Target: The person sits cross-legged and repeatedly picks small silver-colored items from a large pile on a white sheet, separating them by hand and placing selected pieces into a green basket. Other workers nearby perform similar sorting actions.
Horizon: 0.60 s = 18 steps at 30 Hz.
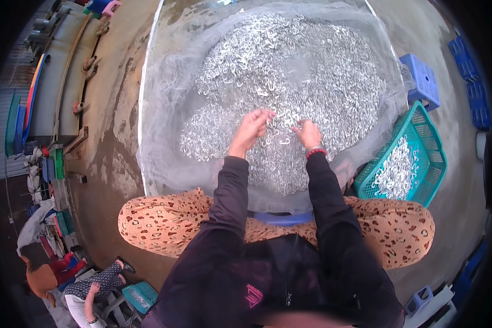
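Observation:
A wide spread of small, curled, silvery-white pieces (333, 82), perhaps small fish, lies on a pale mesh net (169, 104) in front of me. My left hand (250, 130) is over the near middle of the spread, its thumb and fingertips pinched together. What sits in that pinch is too small to make out. Just to the right is my right hand (310, 134), a red band at its wrist, fingers curled down toward the pieces; its fingertips are partly hidden. Between the hands lie a few larger, whiter curled pieces (284, 141).
At my right knee stands a green plastic basket (434, 156) partly filled with similar pieces. A blue stool (421, 82) is beyond it. Two people (93, 290) are at the lower left, near a teal basket (140, 297). Long metal tables (65, 82) run along the left.

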{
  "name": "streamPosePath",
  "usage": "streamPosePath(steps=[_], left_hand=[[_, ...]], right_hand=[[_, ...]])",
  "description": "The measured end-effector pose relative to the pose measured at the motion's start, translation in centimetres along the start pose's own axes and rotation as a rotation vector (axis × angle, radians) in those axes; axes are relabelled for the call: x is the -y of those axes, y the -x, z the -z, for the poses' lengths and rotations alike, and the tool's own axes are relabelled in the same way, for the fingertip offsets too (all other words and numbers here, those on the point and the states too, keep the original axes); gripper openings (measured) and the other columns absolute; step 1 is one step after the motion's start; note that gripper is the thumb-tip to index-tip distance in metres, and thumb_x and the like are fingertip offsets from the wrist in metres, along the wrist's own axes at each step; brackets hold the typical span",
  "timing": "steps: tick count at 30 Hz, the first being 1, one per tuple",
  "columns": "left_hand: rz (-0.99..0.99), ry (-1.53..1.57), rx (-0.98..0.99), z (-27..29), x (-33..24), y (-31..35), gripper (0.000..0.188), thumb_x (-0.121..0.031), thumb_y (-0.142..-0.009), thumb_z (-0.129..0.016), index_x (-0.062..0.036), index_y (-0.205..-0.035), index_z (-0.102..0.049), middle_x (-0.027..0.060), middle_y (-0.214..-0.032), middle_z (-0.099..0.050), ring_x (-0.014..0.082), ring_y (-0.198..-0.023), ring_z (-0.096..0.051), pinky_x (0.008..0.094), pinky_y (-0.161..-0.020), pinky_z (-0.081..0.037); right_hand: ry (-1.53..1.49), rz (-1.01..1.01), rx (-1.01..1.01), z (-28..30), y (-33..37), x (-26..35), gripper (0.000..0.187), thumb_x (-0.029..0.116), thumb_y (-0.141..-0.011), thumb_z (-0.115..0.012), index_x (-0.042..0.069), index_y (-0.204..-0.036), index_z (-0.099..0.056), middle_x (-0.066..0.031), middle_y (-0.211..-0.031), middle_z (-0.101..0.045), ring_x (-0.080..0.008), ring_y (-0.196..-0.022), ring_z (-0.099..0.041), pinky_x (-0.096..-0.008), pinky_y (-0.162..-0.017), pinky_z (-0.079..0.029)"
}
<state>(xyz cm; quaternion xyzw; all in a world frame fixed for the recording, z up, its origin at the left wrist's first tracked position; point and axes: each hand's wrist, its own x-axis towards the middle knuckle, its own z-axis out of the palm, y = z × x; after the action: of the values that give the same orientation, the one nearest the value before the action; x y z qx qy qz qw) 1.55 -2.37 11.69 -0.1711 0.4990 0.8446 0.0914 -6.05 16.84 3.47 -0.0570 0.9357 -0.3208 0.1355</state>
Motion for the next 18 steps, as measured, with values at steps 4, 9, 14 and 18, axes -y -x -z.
streamPosePath(steps=[4, 9, 14, 18], left_hand=[[-0.097, 0.477, 0.039, 0.8, -0.5, 1.2, 0.019, -0.026, -0.096, -0.048, -0.007, -0.096, -0.053, 0.0021, -0.08, -0.053, 0.0049, -0.061, -0.043, 0.0188, -0.044, -0.031], [-0.122, 0.239, 0.024, 3.5, 0.3, 0.8, 0.021, -0.023, -0.092, -0.054, -0.0024, -0.094, -0.056, 0.003, -0.081, -0.054, 0.0077, -0.055, -0.04, 0.0164, -0.042, -0.028], [-0.09, -0.9, -0.275, 2.9, 5.7, -1.2, 0.025, -0.026, -0.084, -0.065, -0.0019, -0.086, -0.068, 0.0088, -0.076, -0.067, 0.0197, -0.069, -0.062, 0.0314, -0.063, -0.048], [-0.06, -1.246, -0.392, 2.2, 8.9, -1.0, 0.025, -0.03, -0.08, -0.069, -0.0061, -0.088, -0.071, 0.0156, -0.077, -0.068, 0.0276, -0.077, -0.066, 0.0366, -0.073, -0.05]], right_hand=[[0.056, 0.131, 0.088, -3.7, 0.9, -0.7, 0.023, 0.028, -0.076, -0.064, 0.007, -0.082, -0.07, -0.0177, -0.084, -0.067, -0.0339, -0.083, -0.064, -0.0426, -0.073, -0.049], [-0.392, 0.15, 0.308, -0.6, -0.7, -0.9, 0.022, 0.025, -0.071, -0.072, 0.008, -0.085, -0.074, -0.0123, -0.077, -0.069, -0.0201, -0.073, -0.066, -0.0318, -0.07, -0.05], [-0.488, -0.022, 0.278, 5.2, -0.8, -0.1, 0.026, 0.022, -0.074, -0.075, 0.002, -0.09, -0.073, -0.0033, -0.077, -0.07, -0.0097, -0.071, -0.061, -0.0252, -0.068, -0.046], [-0.915, -0.133, 0.444, 8.9, 0.1, 1.7, 0.022, 0.016, -0.08, -0.072, 0.002, -0.097, -0.07, -0.0001, -0.068, -0.06, -0.0053, -0.061, -0.051, -0.0192, -0.053, -0.037]])
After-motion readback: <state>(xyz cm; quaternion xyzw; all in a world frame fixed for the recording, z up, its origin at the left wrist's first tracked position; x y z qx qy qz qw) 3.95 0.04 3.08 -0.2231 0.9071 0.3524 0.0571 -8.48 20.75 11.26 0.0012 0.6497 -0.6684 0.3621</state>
